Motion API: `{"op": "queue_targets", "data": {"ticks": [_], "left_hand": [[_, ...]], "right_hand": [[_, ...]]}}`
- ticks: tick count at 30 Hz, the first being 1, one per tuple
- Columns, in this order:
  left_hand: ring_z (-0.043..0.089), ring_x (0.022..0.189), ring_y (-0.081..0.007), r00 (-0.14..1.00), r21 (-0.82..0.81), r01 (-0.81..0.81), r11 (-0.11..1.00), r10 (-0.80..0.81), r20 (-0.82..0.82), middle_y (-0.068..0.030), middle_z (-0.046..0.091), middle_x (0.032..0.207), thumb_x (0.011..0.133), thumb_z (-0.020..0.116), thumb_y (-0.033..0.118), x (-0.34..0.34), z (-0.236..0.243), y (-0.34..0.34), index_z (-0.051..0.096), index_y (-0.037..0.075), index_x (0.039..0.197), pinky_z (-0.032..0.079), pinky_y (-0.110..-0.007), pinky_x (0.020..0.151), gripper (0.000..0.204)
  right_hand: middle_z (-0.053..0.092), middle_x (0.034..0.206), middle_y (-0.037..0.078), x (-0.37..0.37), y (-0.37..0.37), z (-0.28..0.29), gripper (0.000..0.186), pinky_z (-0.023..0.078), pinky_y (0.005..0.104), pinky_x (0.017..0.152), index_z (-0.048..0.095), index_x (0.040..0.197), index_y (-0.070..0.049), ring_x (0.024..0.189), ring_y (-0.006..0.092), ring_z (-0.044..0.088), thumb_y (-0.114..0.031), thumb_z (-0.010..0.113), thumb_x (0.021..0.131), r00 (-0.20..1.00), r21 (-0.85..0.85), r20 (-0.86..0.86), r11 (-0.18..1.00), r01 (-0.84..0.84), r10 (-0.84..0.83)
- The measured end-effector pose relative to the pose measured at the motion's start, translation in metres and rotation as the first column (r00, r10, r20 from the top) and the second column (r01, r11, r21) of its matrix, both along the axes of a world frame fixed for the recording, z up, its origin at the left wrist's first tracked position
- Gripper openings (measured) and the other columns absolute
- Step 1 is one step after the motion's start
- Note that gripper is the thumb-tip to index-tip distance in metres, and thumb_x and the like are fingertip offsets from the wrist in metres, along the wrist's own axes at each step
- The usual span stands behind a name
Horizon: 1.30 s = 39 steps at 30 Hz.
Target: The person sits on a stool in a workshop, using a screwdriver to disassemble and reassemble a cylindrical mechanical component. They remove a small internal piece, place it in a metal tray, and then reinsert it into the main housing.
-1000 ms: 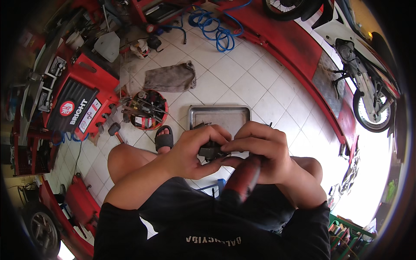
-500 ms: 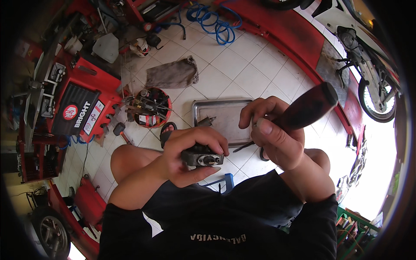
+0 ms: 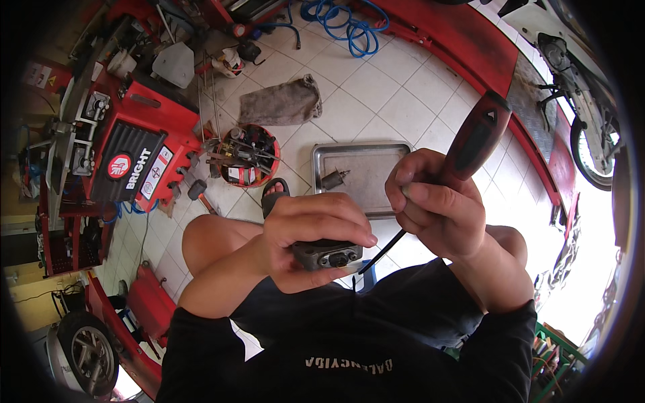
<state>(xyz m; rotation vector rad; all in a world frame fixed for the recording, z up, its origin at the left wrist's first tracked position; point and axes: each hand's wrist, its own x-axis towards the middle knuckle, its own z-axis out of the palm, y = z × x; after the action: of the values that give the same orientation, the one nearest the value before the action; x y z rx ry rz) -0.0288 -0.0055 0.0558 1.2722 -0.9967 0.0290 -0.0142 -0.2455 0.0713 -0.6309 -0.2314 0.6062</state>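
My left hand (image 3: 309,228) is closed around a dark grey metal housing (image 3: 329,258), its flanged end with a dark centre facing me. Fingers lie over its top and the thumb presses underneath. My right hand (image 3: 447,208) grips a screwdriver (image 3: 476,138) with a dark red and black handle. The handle points up to the right, and the black shaft slants down to the left below the fingers. Its tip is close to the housing's right end; whether they touch, I cannot tell. Beyond my hands, a small cylindrical metal part (image 3: 333,179) lies in a shallow metal tray (image 3: 363,146).
Left of the tray stands a red tub (image 3: 274,158) full of tools. A hammer (image 3: 199,191) lies near a red machine (image 3: 127,161). A grey cloth (image 3: 279,102) and a blue hose (image 3: 349,30) lie on the tiled floor. A motorcycle (image 3: 571,87) stands at right.
The screwdriver has tilted more upright, and its tip has come down beside the housing. My left hand still holds the housing. The whole scene has shifted slightly right in view.
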Motion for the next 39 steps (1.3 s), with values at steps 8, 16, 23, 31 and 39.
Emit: {"op": "queue_targets", "data": {"ticks": [8, 16, 23, 31, 39], "left_hand": [[0.07, 0.082, -0.0325, 1.0, 0.037, -0.001, 0.999, 0.001, 0.016, -0.023, 0.071, 0.097, 0.079, 0.072, 0.009, 0.0, 0.001, -0.001, 0.07, -0.012, 0.108, 0.056, -0.041, 0.073, 0.036], [0.071, 0.087, -0.0305, 0.989, 0.044, 0.028, 0.999, -0.021, -0.145, -0.0233, 0.071, 0.1, 0.079, 0.073, 0.011, -0.002, 0.0, 0.004, 0.067, -0.011, 0.109, 0.057, -0.035, 0.077, 0.037], [0.071, 0.087, -0.0285, 0.968, 0.054, 0.001, 0.999, 0.013, -0.252, -0.0216, 0.07, 0.099, 0.081, 0.073, 0.014, -0.005, 0.0, 0.004, 0.067, -0.01, 0.108, 0.056, -0.035, 0.079, 0.037], [0.063, 0.097, -0.0242, 0.934, -0.111, -0.02, 0.994, -0.021, -0.357, -0.0218, 0.059, 0.114, 0.084, 0.074, 0.017, -0.011, -0.012, -0.002, 0.05, -0.004, 0.125, 0.052, -0.035, 0.086, 0.051], [0.049, 0.102, -0.0213, 0.981, -0.07, -0.035, 0.997, 0.021, -0.193, -0.0199, 0.046, 0.118, 0.079, 0.083, 0.017, -0.01, -0.023, -0.003, 0.037, 0.007, 0.119, 0.045, -0.034, 0.088, 0.062]], "right_hand": [[0.064, 0.095, 0.015, -0.003, 0.0, -0.001, 0.027, 0.03, 0.0243, 0.053, 0.06, 0.122, 0.007, 0.054, 0.0049, 0.035, -0.002, 0.056, 0.096, 0.999, -0.107, 0.039, 0.994, -0.004, 0.008], [0.054, 0.08, 0.012, -0.003, 0.002, 0.007, 0.024, 0.028, 0.0253, 0.049, 0.06, 0.11, 0.002, 0.049, 0.007, 0.028, -0.008, 0.056, 0.089, 0.988, -0.172, -0.152, 0.983, -0.06, 0.034], [0.056, 0.082, 0.01, 0.002, 0.0, -0.005, 0.02, 0.028, 0.0264, 0.051, 0.062, 0.105, 0.0, 0.05, 0.0068, 0.031, -0.011, 0.053, 0.09, 0.969, 0.072, -0.242, 0.997, -0.035, 0.052], [0.054, 0.068, 0.002, -0.008, 0.002, 0.01, 0.026, 0.037, 0.0267, 0.055, 0.066, 0.111, 0.003, 0.055, 0.0109, 0.047, -0.008, 0.072, 0.088, 0.862, -0.496, 0.497, 0.848, 0.188, 0.1], [0.07, 0.083, 0.008, -0.02, 0.016, 0.012, 0.038, 0.05, 0.0291, 0.064, 0.068, 0.105, -0.002, 0.068, 0.0161, 0.065, -0.015, 0.09, 0.077, 0.781, -0.557, 0.618, 0.75, 0.357, 0.088]]}}
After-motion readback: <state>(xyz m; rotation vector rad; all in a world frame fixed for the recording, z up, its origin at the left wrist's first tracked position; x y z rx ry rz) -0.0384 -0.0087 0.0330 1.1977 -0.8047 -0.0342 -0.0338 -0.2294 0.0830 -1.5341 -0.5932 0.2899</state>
